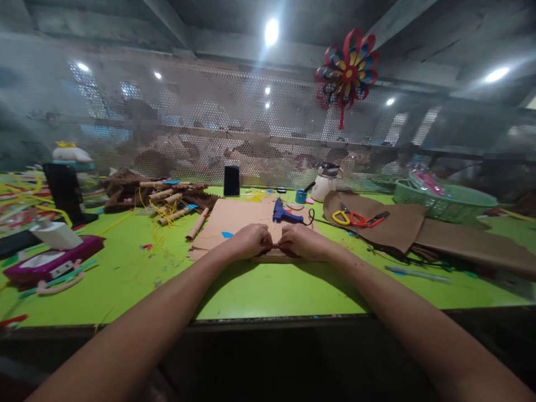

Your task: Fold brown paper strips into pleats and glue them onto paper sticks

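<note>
Pinching brown paper (240, 215) at near edge

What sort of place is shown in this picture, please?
Probably a craft workshop: a blue plastic glue gun is on flat light-brown paper sheets, and a red, yellow and blue flower-shaped ornament hangs high in the background.

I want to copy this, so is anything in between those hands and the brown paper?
Nothing visible is: the left hand and the right hand both touch the brown paper near its front edge. The blue glue gun lies just beyond them, not in between.
</note>
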`<state>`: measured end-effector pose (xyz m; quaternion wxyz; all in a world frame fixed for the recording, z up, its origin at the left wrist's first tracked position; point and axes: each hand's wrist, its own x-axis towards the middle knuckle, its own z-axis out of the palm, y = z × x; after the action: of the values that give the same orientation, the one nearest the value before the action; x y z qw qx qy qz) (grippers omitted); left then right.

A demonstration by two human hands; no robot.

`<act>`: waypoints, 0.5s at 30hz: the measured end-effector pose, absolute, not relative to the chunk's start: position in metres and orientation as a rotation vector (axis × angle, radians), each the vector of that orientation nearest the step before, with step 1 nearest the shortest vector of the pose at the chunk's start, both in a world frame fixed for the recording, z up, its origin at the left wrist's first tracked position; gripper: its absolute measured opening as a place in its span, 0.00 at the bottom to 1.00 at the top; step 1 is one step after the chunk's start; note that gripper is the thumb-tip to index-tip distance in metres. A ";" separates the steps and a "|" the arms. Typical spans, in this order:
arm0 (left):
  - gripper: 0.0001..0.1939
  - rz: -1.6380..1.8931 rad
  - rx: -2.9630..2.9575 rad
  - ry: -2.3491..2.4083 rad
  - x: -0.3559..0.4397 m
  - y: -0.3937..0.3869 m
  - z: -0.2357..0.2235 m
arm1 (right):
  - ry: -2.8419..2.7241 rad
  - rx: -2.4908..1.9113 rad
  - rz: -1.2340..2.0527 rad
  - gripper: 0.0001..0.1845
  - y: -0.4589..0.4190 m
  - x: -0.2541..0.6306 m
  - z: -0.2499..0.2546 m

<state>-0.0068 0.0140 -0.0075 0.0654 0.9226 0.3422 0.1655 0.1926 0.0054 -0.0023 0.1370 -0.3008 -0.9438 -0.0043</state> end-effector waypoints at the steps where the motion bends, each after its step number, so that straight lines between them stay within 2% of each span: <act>1: 0.12 0.495 2.779 1.031 -0.007 0.013 -0.006 | -2.738 -0.884 -0.024 0.11 0.005 0.194 -0.002; 15: 0.11 0.400 2.739 1.056 -0.012 0.006 0.000 | -2.784 -0.938 0.062 0.06 0.002 0.205 0.005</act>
<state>-0.0115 0.0057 -0.0004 0.0891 0.9208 0.3550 0.1346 0.2050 0.0019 0.0055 0.1015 -0.3175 -0.9426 0.0210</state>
